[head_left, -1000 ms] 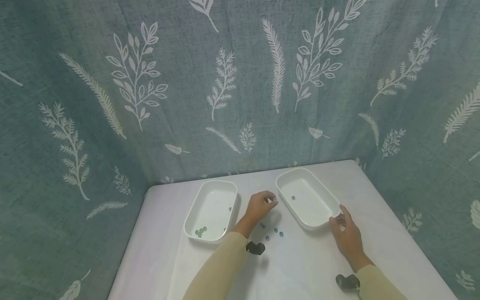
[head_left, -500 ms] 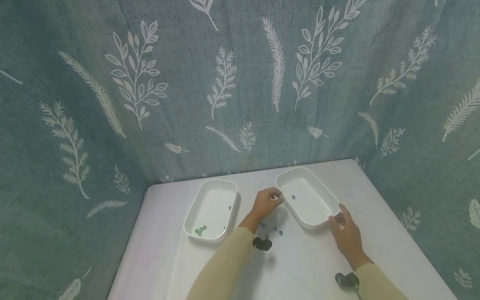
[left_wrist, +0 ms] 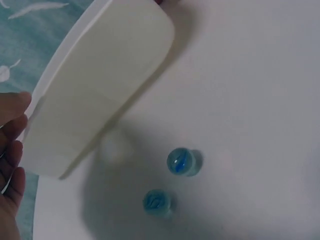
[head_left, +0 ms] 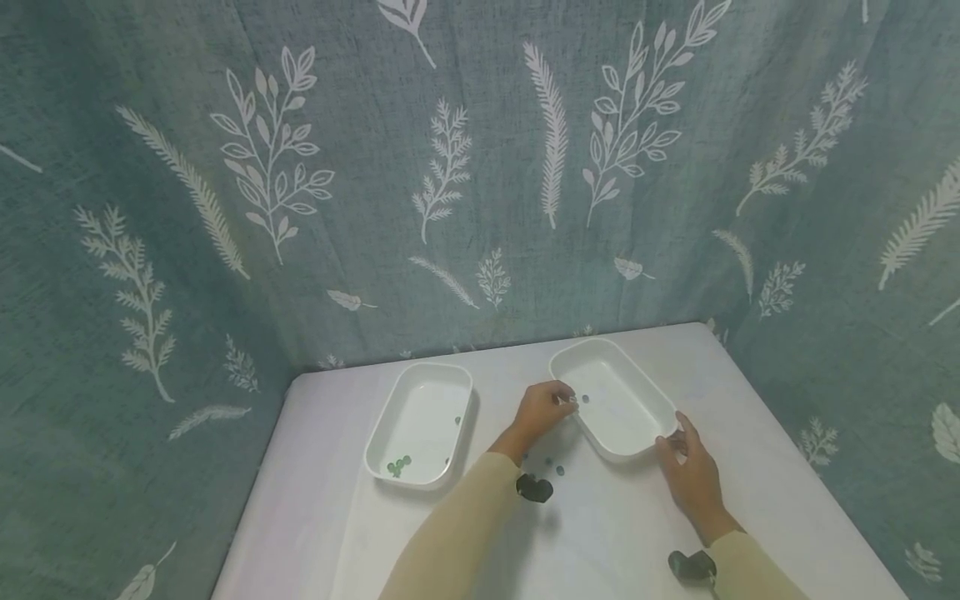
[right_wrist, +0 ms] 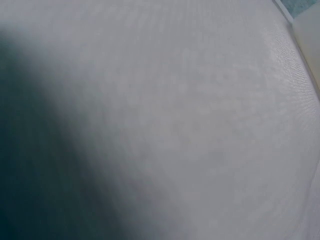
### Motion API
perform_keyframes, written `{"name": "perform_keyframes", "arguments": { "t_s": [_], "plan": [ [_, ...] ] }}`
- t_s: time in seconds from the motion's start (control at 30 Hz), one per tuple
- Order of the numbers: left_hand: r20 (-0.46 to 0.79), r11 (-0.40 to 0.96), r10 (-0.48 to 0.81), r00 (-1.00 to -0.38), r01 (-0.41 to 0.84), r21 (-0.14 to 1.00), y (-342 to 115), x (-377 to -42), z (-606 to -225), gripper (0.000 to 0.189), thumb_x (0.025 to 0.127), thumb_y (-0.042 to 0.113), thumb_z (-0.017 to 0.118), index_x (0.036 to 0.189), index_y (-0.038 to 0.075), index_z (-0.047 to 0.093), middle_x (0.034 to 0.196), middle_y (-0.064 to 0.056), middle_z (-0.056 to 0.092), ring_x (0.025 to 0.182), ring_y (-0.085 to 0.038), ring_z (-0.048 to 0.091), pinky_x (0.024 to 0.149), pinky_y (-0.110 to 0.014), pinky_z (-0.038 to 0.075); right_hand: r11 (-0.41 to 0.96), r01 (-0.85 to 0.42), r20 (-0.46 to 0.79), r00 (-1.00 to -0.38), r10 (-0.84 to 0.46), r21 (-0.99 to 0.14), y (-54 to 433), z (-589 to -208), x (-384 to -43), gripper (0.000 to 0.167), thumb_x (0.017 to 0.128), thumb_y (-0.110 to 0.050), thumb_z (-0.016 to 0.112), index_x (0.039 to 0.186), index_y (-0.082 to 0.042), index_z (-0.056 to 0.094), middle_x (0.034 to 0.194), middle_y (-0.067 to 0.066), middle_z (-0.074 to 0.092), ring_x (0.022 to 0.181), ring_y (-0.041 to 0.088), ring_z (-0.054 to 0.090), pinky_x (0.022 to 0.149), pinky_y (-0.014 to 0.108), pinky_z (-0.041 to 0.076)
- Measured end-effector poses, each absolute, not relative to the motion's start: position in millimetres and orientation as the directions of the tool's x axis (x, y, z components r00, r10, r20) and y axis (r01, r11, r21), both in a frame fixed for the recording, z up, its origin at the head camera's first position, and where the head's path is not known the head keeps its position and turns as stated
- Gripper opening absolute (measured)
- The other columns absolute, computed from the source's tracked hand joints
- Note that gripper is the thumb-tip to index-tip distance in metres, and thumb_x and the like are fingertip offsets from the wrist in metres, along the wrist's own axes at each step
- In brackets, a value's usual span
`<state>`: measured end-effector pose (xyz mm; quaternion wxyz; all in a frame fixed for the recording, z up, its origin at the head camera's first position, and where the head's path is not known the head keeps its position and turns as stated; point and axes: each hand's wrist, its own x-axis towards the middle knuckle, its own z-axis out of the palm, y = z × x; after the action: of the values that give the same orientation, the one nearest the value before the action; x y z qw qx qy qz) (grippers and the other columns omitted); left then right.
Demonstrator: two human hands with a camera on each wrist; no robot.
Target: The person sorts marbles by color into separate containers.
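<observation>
My left hand pinches a small glass marble between thumb and fingertips, at the left rim of the right-hand white tray. In the left wrist view the fingers show beside the tray's outer wall, and the held marble is hidden. One bluish marble lies inside this tray. My right hand grips the tray's near right corner. On the white cloth below the left hand lie several loose blue marbles; two clear ones with blue swirls show close up in the left wrist view.
A second white tray stands to the left with several green marbles, most gathered in its near left corner. White cloth covers the table. Green leaf-patterned curtains hang behind and at both sides.
My left hand has moved right, from beside the right-hand tray to its rim, with the marble in its fingertips. The right hand has kept its grip on the tray corner.
</observation>
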<state>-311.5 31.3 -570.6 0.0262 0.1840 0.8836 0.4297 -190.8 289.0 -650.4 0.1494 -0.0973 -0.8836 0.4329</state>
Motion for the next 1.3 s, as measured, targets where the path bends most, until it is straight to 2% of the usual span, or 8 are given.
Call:
{"name": "perform_keyframes", "arguments": {
  "t_s": [0.3,0.67,1.1,1.3],
  "plan": [
    [0.107,0.565,0.333,-0.937,0.289,0.773,35,-311,-569,0.015,0.086,0.022,0.074,0.100,0.017,0.072,0.089,0.008,0.065,0.077,-0.008,0.056,0.066,-0.024,0.050,0.593,0.049,0.165,-0.939,0.301,-0.803,289,-648,-189,0.071,0.100,-0.049,0.047,0.157,-0.019,0.016,0.138,0.025,0.049,0.122,0.043,0.048,0.098,0.068,0.034],
    [0.095,0.568,0.300,-0.949,0.258,0.781,34,-321,-576,0.013,0.086,0.024,0.074,0.098,0.020,0.071,0.089,0.010,0.062,0.078,-0.007,0.055,0.067,-0.024,0.050,0.590,0.067,0.143,-0.942,0.303,-0.805,287,-649,-187,0.071,0.100,-0.049,0.045,0.157,-0.018,0.015,0.136,0.025,0.049,0.125,0.045,0.045,0.098,0.068,0.034],
    [0.066,0.616,0.278,-0.958,0.230,0.753,33,-329,-578,0.019,0.086,0.029,0.074,0.099,0.015,0.073,0.088,0.007,0.064,0.079,-0.010,0.056,0.070,-0.028,0.051,0.595,0.084,0.120,-0.948,0.295,-0.800,286,-647,-189,0.073,0.100,-0.052,0.043,0.157,-0.018,0.014,0.136,0.024,0.050,0.127,0.046,0.043,0.101,0.068,0.031],
    [0.101,0.616,0.292,-0.951,0.268,0.741,33,-328,-575,0.018,0.086,0.026,0.074,0.098,0.013,0.073,0.089,0.006,0.066,0.078,-0.010,0.056,0.071,-0.027,0.050,0.596,0.084,0.125,-0.945,0.302,-0.799,288,-646,-190,0.073,0.100,-0.053,0.043,0.157,-0.017,0.014,0.136,0.024,0.049,0.126,0.045,0.044,0.100,0.068,0.032]
  ]
}}
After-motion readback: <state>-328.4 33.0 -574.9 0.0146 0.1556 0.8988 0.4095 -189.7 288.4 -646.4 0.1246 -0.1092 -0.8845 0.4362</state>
